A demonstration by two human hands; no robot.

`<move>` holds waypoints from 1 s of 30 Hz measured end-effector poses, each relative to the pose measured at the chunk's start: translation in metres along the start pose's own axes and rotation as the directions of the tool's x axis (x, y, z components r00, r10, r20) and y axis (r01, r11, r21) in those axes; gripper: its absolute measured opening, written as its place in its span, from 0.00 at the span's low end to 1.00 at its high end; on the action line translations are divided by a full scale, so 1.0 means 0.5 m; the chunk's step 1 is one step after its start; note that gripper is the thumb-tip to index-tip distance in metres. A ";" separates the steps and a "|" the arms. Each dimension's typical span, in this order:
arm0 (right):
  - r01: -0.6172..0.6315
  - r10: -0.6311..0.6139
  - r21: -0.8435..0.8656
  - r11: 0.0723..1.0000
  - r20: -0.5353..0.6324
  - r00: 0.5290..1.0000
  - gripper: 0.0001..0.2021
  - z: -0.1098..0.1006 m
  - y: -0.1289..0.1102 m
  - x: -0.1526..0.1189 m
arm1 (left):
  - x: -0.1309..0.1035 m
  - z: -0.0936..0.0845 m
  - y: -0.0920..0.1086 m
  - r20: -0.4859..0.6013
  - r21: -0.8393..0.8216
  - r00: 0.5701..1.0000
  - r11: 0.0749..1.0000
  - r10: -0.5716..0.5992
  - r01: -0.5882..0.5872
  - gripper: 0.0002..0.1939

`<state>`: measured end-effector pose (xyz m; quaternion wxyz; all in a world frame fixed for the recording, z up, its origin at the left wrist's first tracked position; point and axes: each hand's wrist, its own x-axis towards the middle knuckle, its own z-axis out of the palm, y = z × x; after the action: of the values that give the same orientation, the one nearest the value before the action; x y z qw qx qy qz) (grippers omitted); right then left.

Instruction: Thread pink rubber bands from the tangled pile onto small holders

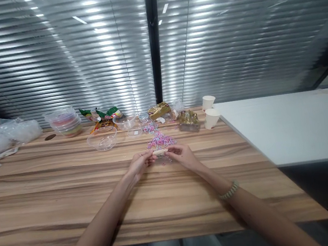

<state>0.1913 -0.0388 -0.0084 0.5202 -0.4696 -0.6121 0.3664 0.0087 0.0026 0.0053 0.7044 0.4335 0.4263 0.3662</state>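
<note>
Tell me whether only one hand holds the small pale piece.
No, the left hand and right hand hold the pale piece at opposite ends.

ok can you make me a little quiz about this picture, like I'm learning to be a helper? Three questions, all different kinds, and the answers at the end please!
1. What are the left hand and right hand holding between them?
A) a clear bowl
B) a small pale piece
C) a snack packet

2. Fill in: the bracelet is worn on the ____ arm.

3. Count: how many white paper cups can you see on the wooden table?

Key:
1. B
2. right
3. two
</note>
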 end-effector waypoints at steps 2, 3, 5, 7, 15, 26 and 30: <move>-0.010 0.010 0.021 1.000 -0.004 1.000 0.16 0.002 0.002 0.000 | 0.000 0.000 -0.002 -0.010 0.060 0.999 0.997 0.052 -0.051 0.14; -0.019 0.019 0.032 0.999 -0.010 1.000 0.16 0.002 0.002 0.000 | 0.001 -0.001 -0.004 -0.010 0.103 0.997 0.992 0.080 -0.078 0.15; -0.024 0.024 0.029 0.999 -0.023 0.999 0.16 0.003 0.001 0.000 | 0.003 -0.002 -0.008 -0.003 0.195 0.991 0.972 0.131 -0.128 0.18; -0.007 0.008 0.009 1.000 -0.026 1.000 0.15 0.002 -0.003 -0.001 | 0.006 -0.003 -0.011 0.017 0.271 0.986 0.948 0.167 -0.166 0.20; -0.044 0.046 0.057 0.997 -0.043 0.998 0.16 0.001 -0.012 -0.001 | 0.010 -0.001 -0.011 0.083 0.356 0.941 0.872 0.328 -0.335 0.20; -0.042 0.043 0.117 0.992 -0.007 0.999 0.17 0.003 -0.007 0.001 | 0.001 0.003 -0.002 0.076 0.418 0.918 0.823 0.390 -0.384 0.18; -0.054 0.057 0.107 0.993 -0.020 0.998 0.17 0.003 -0.005 0.001 | -0.005 0.005 0.002 0.074 0.425 0.925 0.827 0.373 -0.367 0.17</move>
<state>0.1894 -0.0392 -0.0061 0.5412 -0.4623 -0.5723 0.4072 0.0102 0.0001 0.0074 0.5039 0.6505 0.4088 0.3947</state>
